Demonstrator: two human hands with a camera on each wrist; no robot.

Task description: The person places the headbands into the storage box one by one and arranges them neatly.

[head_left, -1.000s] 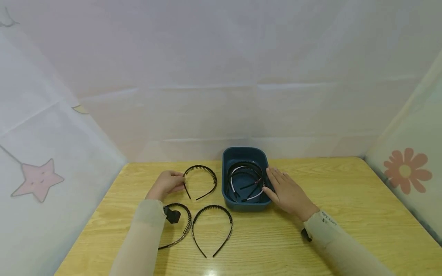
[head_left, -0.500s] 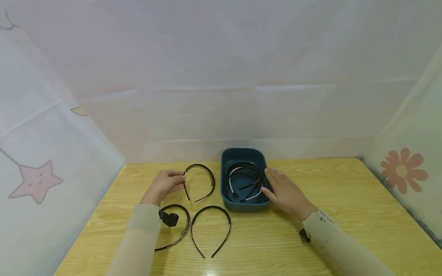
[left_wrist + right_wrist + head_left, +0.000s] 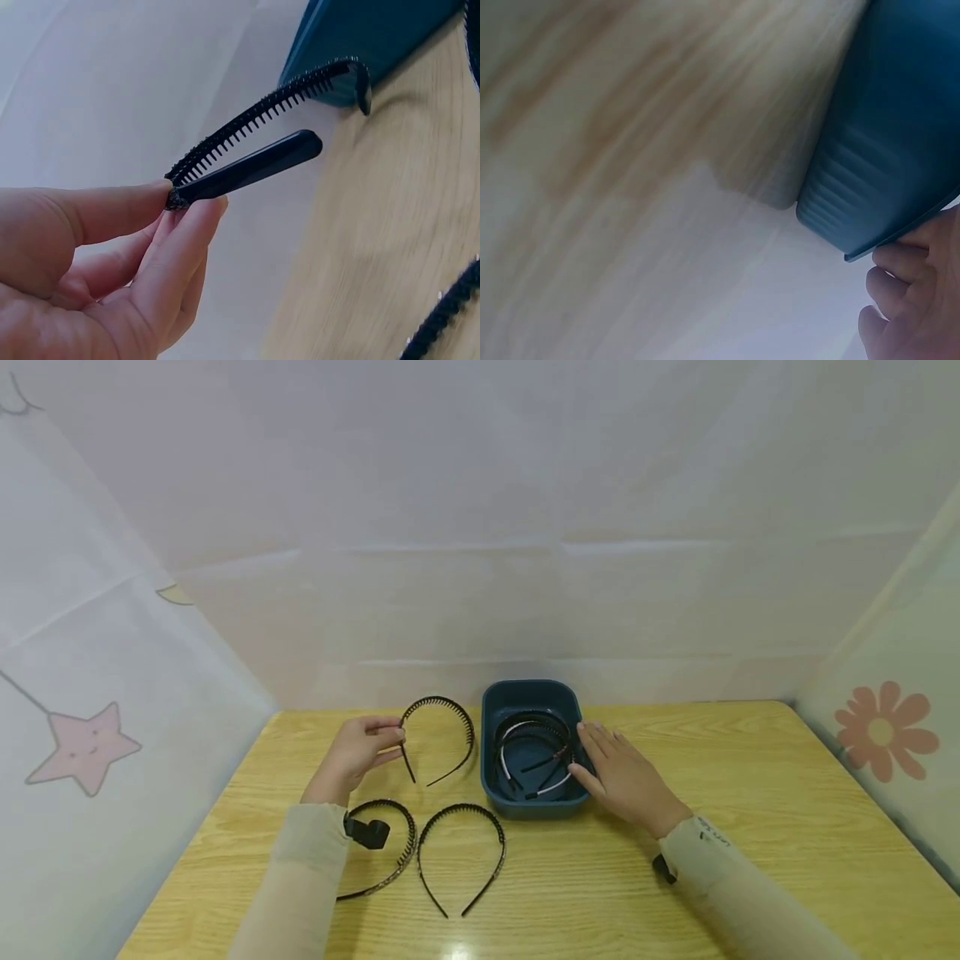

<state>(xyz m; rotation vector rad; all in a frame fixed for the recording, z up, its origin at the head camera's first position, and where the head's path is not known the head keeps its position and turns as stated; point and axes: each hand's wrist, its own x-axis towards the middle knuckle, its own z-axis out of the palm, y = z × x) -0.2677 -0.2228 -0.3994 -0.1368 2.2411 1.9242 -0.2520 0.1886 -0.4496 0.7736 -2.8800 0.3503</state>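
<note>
My left hand (image 3: 358, 753) pinches a black toothed headband (image 3: 435, 700) by one side, between thumb and fingers. In the left wrist view the headband (image 3: 255, 163) is raised off the table, its comb teeth facing inward. My right hand (image 3: 628, 783) rests along the right rim of a dark blue plastic bin (image 3: 536, 811), fingers nearly straight, thumb at the rim. Inside the bin lie several headbands (image 3: 534, 718), black and white ones among them. The right wrist view has the bin's ribbed outer wall (image 3: 877, 165) beside my fingers (image 3: 900, 264).
Two more black headbands lie on the wooden table (image 3: 735, 827): one (image 3: 412, 833) partly covered by my left wrist, the other (image 3: 461, 808) right beside it. A pale cloth backdrop (image 3: 465, 527) stands behind the table's far edge.
My left hand has lifted the pinched headband slightly up and away from the table. The right hand and the bin have stayed in place.
</note>
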